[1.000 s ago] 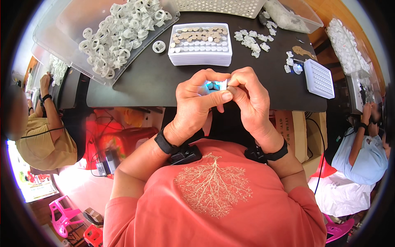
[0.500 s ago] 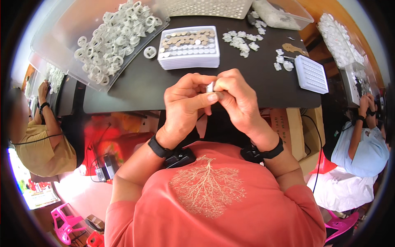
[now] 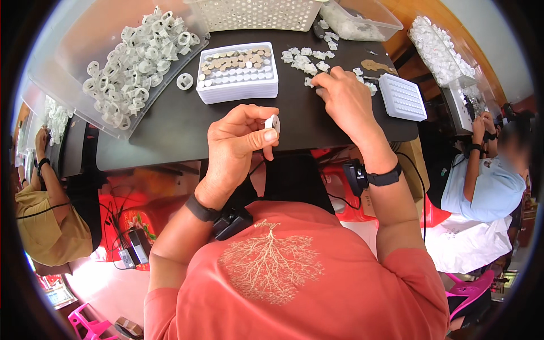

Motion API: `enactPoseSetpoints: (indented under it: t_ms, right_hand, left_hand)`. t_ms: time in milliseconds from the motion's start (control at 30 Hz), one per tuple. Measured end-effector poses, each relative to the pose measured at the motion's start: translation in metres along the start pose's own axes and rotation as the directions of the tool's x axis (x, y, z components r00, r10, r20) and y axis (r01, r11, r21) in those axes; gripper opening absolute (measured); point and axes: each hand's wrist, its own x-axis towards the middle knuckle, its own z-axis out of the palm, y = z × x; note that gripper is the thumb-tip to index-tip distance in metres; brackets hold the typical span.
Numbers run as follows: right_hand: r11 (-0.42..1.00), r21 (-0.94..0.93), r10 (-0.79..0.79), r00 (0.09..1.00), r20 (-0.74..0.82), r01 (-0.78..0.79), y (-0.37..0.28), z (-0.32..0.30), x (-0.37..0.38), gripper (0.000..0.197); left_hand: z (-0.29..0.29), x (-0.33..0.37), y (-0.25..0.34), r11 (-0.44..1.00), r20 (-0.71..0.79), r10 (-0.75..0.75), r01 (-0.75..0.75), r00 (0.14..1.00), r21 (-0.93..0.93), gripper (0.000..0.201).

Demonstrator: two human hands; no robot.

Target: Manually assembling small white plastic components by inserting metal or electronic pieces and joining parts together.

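Note:
My left hand (image 3: 229, 148) is raised over the table's near edge, pinching a small round white plastic part (image 3: 274, 124) between thumb and fingers. A small dark spot shows on that part. Farther right, my right hand (image 3: 347, 101) reaches over the table with its fingers curled down at a cluster of small whitish plastic pieces (image 3: 309, 68). Its fingertips meet the near side of that cluster, and what lies between them is hidden. A stack of white trays (image 3: 238, 94) stands beyond my left hand, the top one bearing rows of small silvery and brownish discs.
A clear bin (image 3: 59, 71) full of white ring-shaped parts stands left, with one loose ring (image 3: 185, 81) beside it. A perforated basket (image 3: 255, 16) and a clear box (image 3: 368, 28) are at the back. A white tray (image 3: 402, 97) lies right. Co-workers sit on both sides.
My right hand has left the part held by both hands and moved right and away to the whitish pieces. My left hand keeps the round part. The view has shifted slightly.

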Motion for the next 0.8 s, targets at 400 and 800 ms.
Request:
enactPoseSetpoints:
  t_ms: [400,800]
  right_hand:
    - [0.978,0.136,-0.146,0.985,-0.088,0.157,0.008,0.001,-0.016,0.014]
    - [0.923,0.367,-0.104,0.993,-0.056,0.117,0.011,-0.020,-0.054,0.027]
  left_hand:
    - [-0.001,-0.002,-0.001,1.000,-0.018,0.009,-0.009,1.000,0.002,0.033]
    - [0.004,-0.001,0.002,1.000,-0.054,0.000,-0.001,0.999,-0.018,0.028]
